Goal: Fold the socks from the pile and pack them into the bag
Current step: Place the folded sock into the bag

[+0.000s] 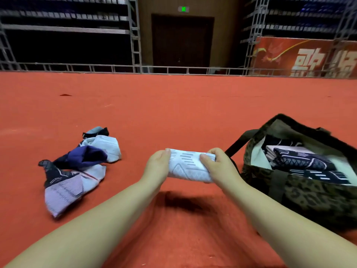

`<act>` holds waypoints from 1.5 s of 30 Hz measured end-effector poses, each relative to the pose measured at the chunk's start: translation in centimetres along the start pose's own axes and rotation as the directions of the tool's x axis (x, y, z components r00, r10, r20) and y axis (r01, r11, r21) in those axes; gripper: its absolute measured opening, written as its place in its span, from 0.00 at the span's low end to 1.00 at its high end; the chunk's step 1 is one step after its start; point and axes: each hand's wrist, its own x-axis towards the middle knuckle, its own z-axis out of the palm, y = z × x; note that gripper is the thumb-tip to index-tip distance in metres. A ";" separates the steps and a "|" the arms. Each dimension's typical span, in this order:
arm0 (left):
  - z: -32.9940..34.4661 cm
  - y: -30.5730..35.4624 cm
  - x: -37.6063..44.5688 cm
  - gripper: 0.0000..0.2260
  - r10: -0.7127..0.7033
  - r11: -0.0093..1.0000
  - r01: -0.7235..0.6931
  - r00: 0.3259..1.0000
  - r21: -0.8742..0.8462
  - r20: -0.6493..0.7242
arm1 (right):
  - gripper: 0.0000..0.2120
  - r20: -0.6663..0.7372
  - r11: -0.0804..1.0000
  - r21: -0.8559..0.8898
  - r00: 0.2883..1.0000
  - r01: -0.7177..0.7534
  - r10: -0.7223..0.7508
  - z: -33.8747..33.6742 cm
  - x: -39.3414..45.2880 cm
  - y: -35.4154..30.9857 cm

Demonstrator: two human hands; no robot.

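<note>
A folded white sock bundle (pixel 188 164) with a grey pattern hangs above the red carpet, held at both ends. My left hand (pixel 157 166) grips its left end, thumb on top. My right hand (pixel 218 165) grips its right end the same way. To the left lies the pile of loose socks (pixel 77 167), white, lilac, navy and black. On the right stands an open leopard-print bag (pixel 301 192) with several folded dark patterned socks (pixel 305 161) inside. The bundle is a short way left of the bag's mouth.
Red carpet (pixel 173 113) covers the floor all around. The bag's black strap (pixel 237 144) trails toward my right hand. Far back stand metal scaffolding (pixel 135 35), a low rail, a dark door and a red banner (pixel 309 57).
</note>
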 end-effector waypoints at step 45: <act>25.7 12.7 4.5 0.15 0.044 0.775 -0.477 0.694 0.414 0.719 | 0.20 0.148 0.842 -0.531 0.968 -0.094 0.202 -30.5 7.7 6.7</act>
